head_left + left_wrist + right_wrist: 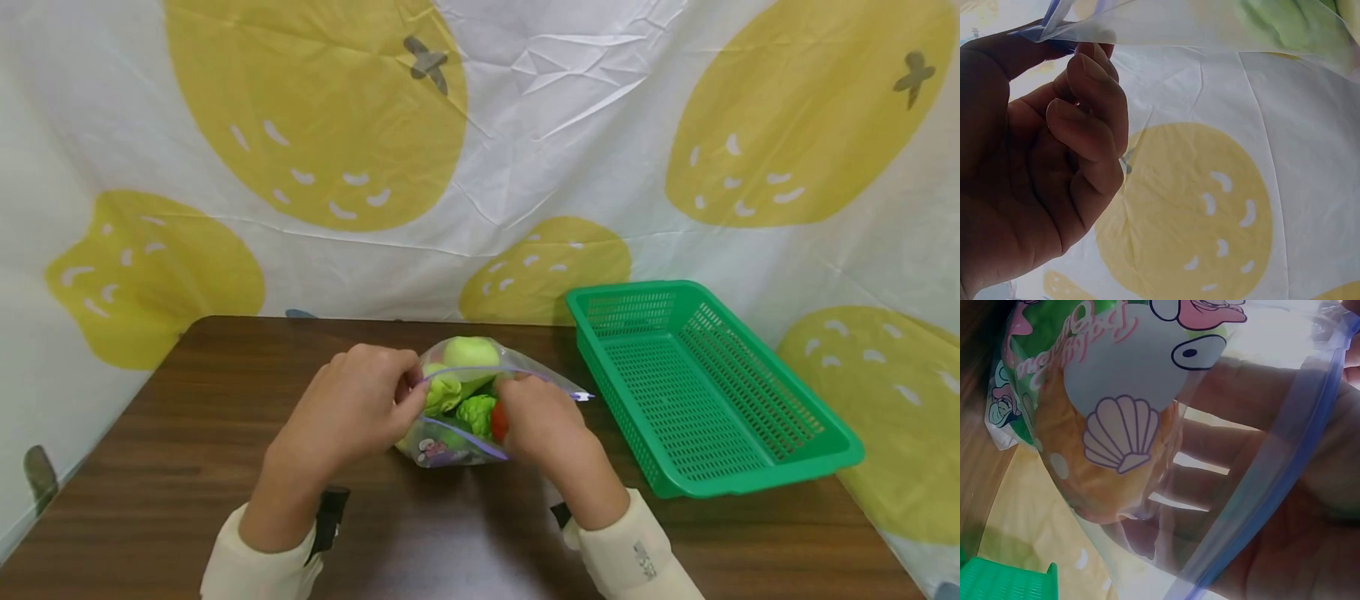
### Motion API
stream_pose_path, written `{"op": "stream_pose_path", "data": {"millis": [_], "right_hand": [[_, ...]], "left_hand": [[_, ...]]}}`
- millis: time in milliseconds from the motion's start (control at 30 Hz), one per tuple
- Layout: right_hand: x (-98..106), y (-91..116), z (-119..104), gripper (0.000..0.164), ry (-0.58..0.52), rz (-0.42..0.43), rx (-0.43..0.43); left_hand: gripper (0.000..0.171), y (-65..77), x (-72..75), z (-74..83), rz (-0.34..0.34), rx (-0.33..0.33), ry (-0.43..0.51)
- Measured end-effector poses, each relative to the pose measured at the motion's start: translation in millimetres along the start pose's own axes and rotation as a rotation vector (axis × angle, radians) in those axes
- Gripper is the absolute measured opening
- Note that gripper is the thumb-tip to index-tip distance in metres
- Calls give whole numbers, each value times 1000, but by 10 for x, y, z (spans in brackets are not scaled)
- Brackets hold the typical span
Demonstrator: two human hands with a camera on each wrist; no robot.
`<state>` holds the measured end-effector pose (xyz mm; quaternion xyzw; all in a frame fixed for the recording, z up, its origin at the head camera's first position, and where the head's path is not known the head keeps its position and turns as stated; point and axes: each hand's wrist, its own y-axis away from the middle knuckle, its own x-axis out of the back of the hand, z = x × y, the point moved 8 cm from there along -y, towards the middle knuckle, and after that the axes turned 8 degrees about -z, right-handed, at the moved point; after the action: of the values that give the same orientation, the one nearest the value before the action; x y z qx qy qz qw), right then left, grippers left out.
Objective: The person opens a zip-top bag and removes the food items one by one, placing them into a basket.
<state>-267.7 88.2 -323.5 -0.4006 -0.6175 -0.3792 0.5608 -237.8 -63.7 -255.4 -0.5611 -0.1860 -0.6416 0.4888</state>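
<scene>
A clear zip bag with a purple seal and printed pictures stands on the table, its mouth spread apart. My left hand pinches the left end of the bag's rim between thumb and fingers; the left wrist view shows the other fingers curled. Through the mouth, my right hand reaches inside, fingers round a red-orange round piece of produce, seen through the printed plastic. Its exact kind is unclear. Beside it in the bag lie a pale green round piece, a green leafy vegetable and a yellow-green piece.
A green plastic basket with slotted walls sits at the right of the brown table. Behind the table hangs a white cloth printed with yellow lemons. A slider is at the right end of the bag's seal.
</scene>
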Motion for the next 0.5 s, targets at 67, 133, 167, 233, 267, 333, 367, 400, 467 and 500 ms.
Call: {"op": "stream_pose_path", "data": {"millis": [67,133,167,233,267,333,367,400,467,500], "right_hand": [[-13,1,-3,22,6,-17,4],[-23,0,-6,22,12,-31,7],[-26,1,-8,22,12,-36,8],[-26,1,-11,22,13,-39,10],[-24,4,-13,23,10,-42,10],[-13,13,-20,24,9,-36,16],[-3,18,-24,26,9,-31,19],[10,27,-31,27,10,-23,24],[38,49,-48,29,13,-2,40],[55,60,-56,28,16,10,48]], "left_hand": [[16,2,-5,-3,-6,3,4],[16,4,-6,-7,-9,5,6],[16,6,-7,-10,-9,7,7],[16,10,-5,-15,-8,8,9],[16,11,-5,-17,-8,8,9],[15,12,-7,-22,-9,9,12],[15,13,-6,-23,-10,9,13],[15,12,-6,-23,-11,8,14],[14,10,-5,-26,-14,7,17],[14,8,-4,-26,-16,7,19]]}}
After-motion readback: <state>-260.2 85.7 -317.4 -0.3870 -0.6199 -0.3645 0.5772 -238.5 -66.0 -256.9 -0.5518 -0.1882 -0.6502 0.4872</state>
